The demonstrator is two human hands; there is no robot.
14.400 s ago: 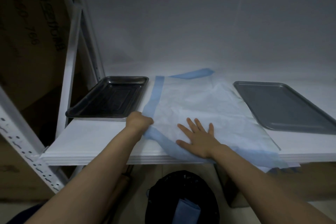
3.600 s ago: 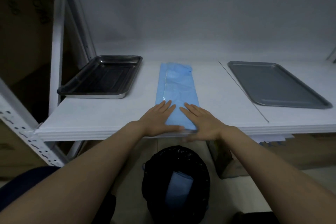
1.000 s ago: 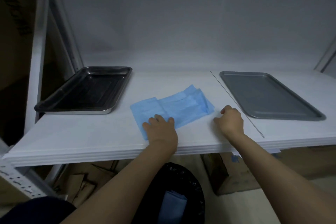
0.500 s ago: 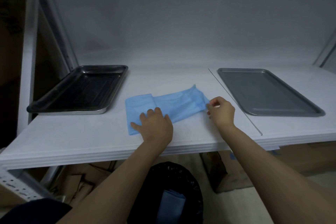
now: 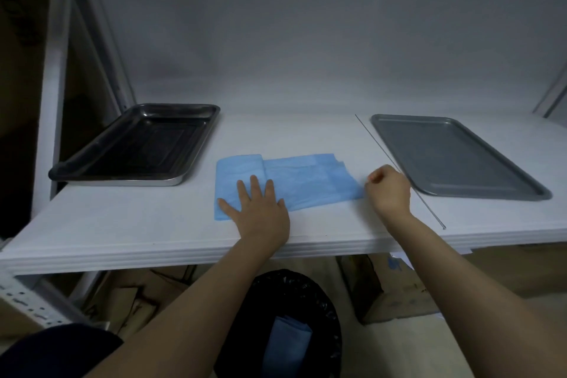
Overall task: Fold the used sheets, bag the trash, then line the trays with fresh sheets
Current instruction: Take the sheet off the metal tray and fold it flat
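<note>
Blocked at the left end of the white shelf [image 5: 159, 224] by the black tray [image 5: 196, 144] and the metal upright [image 5: 50, 101] beside it, at the right end by the grey tray [image 5: 454, 153]. Open board between the trays, from the folded blue sheet [image 5: 306, 181] back to the wall [image 5: 306, 40]; bare strip along the front edge. Mid-shelf taken by the sheet, left hand [image 5: 260, 212] flat on it, right hand [image 5: 388, 190] pinching its right corner, near the grey tray. Below, open mouth of the black-lined bin [image 5: 306, 284], cardboard box [image 5: 399, 301] close on its right.

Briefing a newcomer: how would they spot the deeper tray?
On the white shelf, look to the left end, beyond the blue sheet. The left tray there is dark, shiny and deep-walled; the right tray is flat, matte grey.
</note>
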